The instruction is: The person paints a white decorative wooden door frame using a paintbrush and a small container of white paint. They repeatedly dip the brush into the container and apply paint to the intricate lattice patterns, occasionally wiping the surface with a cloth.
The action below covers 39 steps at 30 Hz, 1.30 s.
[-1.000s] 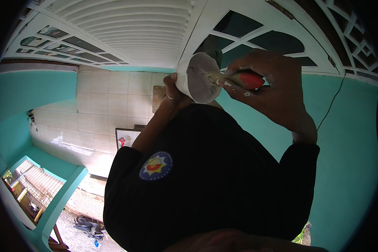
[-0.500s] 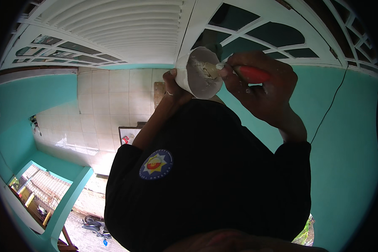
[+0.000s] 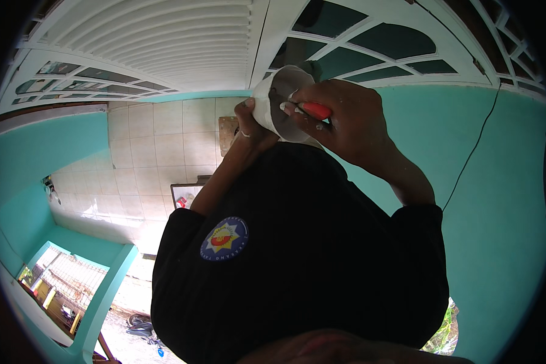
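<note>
My left hand (image 3: 250, 121) is wrapped round the side of a white tub (image 3: 263, 109), held tilted in front of my chest with its mouth facing right. Greyish-white residue coats the inside of the tub. Closed on a red-handled tool (image 3: 316, 110), my right hand (image 3: 353, 121) is at the tub's mouth, its fingertips reaching over the opening. The tool's working end is inside the tub, mostly hidden by my fingers, so I cannot tell its exact kind. White smears mark the right fingers.
Before me stand white louvred shutters (image 3: 164, 42) and a white door with dark panes (image 3: 394, 45). A turquoise wall (image 3: 485, 182) with a hanging black cable (image 3: 476, 145) is on the right. Pale floor tiles (image 3: 139, 139) and a framed tray-like thing (image 3: 179, 193) lie left.
My right hand has moved left, taking the red-handled tool deeper into the tub. My left hand keeps its hold on the tub, almost unmoved.
</note>
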Available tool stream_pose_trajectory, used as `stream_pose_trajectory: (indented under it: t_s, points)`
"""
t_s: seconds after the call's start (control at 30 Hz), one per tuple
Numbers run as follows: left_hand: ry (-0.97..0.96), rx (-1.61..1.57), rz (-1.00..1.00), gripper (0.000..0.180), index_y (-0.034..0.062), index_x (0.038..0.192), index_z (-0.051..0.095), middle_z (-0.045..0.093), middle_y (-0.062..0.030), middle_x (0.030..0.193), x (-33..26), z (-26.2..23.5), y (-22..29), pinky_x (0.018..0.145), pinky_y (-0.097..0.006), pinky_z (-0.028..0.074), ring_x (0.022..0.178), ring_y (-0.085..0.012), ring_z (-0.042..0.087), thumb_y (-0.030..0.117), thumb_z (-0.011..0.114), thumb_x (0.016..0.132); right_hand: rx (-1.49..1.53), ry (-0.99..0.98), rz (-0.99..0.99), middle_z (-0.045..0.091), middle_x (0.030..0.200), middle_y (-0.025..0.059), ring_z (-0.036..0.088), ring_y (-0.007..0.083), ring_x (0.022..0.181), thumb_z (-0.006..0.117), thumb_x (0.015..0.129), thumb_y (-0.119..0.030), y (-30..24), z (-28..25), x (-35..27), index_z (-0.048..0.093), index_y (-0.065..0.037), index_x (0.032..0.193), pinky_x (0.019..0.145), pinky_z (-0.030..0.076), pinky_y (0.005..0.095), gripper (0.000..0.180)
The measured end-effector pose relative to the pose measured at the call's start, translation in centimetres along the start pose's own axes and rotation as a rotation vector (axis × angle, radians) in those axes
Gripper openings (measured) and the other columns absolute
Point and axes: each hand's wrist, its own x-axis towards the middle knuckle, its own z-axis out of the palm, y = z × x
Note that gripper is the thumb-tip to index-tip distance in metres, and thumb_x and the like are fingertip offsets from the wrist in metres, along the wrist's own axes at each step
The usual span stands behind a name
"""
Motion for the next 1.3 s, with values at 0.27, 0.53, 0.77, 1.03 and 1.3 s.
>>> stream_pose_trajectory:
  t_s: [0.27, 0.53, 0.77, 1.03, 1.3]
  points:
    - [0.066, 0.015, 0.004, 0.087, 0.0006, 0.137, 0.044, 0.053, -0.023, 0.128, 0.1, 1.3, 0.4, 0.092, -0.049, 0.053, 0.114, -0.0375, 0.058, 0.064, 0.037, 0.078, 0.188, 0.171, 0.098, 0.07, 0.082, 0.0067, 0.07, 0.0192, 0.071, 0.078, 0.083, -0.019, -0.2, -3.2, -0.5, 0.07, -0.008, 0.093, 0.062, 0.055, 0.0307, 0.017]
    - [0.083, -0.032, 0.038, 0.086, 0.0005, 0.139, 0.042, 0.053, -0.0226, 0.13, 0.7, 2.1, 0.9, 0.095, -0.052, 0.051, 0.117, -0.0385, 0.057, 0.06, 0.036, 0.078, 0.557, 0.277, 0.359, 0.062, 0.084, 0.0078, 0.06, 0.0116, 0.064, 0.07, 0.09, -0.006, 1.4, -2.2, -0.9, 0.061, 0.002, 0.095, 0.054, 0.047, 0.0247, 0.013]
    - [0.081, -0.113, 0.091, 0.081, 0.0024, 0.142, 0.039, 0.051, -0.0205, 0.133, 0.7, 1.8, 0.1, 0.098, -0.048, 0.05, 0.12, -0.0351, 0.055, 0.056, 0.036, 0.082, 0.876, 0.388, 0.533, 0.06, 0.072, 0.0036, 0.059, 0.0074, 0.058, 0.064, 0.093, -0.006, 1.4, -3.2, -1.6, 0.055, -0.003, 0.098, 0.048, 0.042, 0.0194, 0.01]
    - [0.191, 0.619, 0.405, 0.058, -0.0017, 0.121, 0.057, 0.068, -0.0109, 0.108, 1.1, 2.5, 0.1, 0.083, -0.033, 0.055, 0.096, -0.0178, 0.066, 0.023, 0.081, 0.075, 0.592, 0.349, 0.437, 0.064, 0.085, 0.0022, 0.064, 0.0097, 0.079, 0.083, 0.08, -0.013, 0.6, -3.9, -5.0, 0.058, -0.007, 0.097, 0.07, 0.053, 0.026, 0.031]
    - [0.161, 0.4, 0.32, 0.074, -0.002, 0.122, 0.048, 0.065, -0.0113, 0.106, 1.4, 5.4, 0.4, 0.082, -0.033, 0.053, 0.095, -0.0208, 0.065, 0.015, 0.091, 0.065, 0.145, 0.29, -0.043, 0.071, 0.101, 0.0089, 0.068, 0.0253, 0.095, 0.074, 0.087, -0.021, 1.0, -7.1, -9.3, 0.072, -0.008, 0.108, 0.082, 0.056, 0.0377, 0.025]
